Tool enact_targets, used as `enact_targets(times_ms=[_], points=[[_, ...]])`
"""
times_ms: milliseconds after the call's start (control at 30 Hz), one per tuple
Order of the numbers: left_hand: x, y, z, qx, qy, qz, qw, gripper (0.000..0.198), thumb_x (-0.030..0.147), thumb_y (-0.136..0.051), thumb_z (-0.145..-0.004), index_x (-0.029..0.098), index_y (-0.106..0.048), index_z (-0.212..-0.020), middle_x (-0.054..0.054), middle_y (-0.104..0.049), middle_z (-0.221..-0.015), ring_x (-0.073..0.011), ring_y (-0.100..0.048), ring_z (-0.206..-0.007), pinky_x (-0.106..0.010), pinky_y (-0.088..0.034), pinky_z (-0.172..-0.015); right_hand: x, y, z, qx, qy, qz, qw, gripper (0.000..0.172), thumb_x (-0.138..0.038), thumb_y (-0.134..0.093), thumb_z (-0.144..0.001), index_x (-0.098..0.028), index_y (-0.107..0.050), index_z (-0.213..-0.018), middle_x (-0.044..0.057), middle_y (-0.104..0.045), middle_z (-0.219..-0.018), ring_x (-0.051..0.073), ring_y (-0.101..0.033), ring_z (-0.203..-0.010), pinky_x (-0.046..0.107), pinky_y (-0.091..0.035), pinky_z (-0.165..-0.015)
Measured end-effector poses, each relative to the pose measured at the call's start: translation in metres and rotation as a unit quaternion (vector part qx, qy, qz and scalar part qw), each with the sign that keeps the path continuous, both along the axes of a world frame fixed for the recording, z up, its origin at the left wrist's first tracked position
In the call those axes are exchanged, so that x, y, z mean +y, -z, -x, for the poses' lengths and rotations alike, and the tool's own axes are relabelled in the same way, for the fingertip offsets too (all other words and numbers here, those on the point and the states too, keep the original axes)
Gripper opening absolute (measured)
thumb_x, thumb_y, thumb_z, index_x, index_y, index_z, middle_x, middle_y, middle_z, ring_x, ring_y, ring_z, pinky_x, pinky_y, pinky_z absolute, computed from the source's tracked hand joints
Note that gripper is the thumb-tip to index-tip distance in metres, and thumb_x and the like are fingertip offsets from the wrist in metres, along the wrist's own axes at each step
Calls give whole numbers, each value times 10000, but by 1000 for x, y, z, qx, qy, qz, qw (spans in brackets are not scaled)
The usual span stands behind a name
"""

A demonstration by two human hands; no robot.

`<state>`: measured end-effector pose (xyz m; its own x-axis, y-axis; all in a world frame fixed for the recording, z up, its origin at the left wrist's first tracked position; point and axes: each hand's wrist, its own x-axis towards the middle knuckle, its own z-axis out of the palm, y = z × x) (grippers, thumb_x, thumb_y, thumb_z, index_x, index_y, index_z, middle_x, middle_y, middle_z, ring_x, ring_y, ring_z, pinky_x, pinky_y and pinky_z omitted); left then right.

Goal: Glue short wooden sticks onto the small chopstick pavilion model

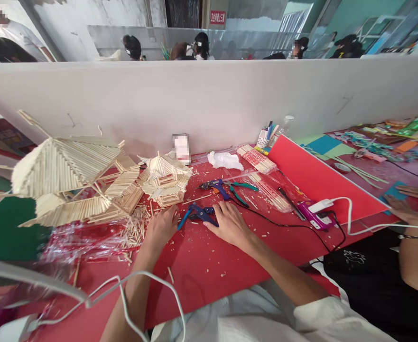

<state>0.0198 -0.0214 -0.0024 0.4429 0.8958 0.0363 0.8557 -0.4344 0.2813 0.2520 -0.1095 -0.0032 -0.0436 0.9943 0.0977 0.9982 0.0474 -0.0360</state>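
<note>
My left hand lies on the red table, fingers lowered and partly hidden from me, nothing visible in them. Beside its fingertips is the light-blue handle of a pair of cutters with a darker blue second handle. My right hand rests palm down with spread fingers, its thumb against the cutters' dark handle. Beyond the hands lie a blue glue gun and green-handled pliers. A small pavilion model of wooden sticks stands ahead of my left hand, next to a larger roofed stick model.
Cut stick pieces and plastic wrap litter the left. Bundled sticks, a red board and a purple power strip are right. White cables cross the foreground. A co-worker's hand is far right.
</note>
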Motion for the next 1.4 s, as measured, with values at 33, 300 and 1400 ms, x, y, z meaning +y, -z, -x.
enact_targets(times_ms=[33, 300, 1400], points=[[0, 0, 0, 8, 4, -9, 1000, 299, 235, -458, -975, 226, -680, -1174, -118, -759, -962, -263, -718, -866, -308, -476, -719, -2, 3, 1, 1, 2, -7, 1000, 644, -622, -559, -985, -56, -615, -1287, 244, -614, -1248, 390, -565, -1158, 497, -436, -1022], [-1, -2, 3, -29, -8, -24, 999, 303, 235, -477, -952, 241, -736, -1110, -135, -742, -1008, -243, -679, -778, -307, -471, -686, 6, -4, -59, 133, 11, -93, 987, 361, -443, -476, -1069, -163, -646, -1220, 139, -685, -1165, 278, -621, -1093, 385, -464, -969], [-18, -16, -14, -284, 111, -29, 952, 280, 368, -534, -1016, 261, -644, -1250, -54, -738, -1174, -185, -710, -1020, -286, -537, -922, 49, -27, 13, 687, -101, 90, 714, 377, -498, -822, -785, -205, -618, -907, 13, -700, -819, 169, -695, -733, 298, -585, -709]])
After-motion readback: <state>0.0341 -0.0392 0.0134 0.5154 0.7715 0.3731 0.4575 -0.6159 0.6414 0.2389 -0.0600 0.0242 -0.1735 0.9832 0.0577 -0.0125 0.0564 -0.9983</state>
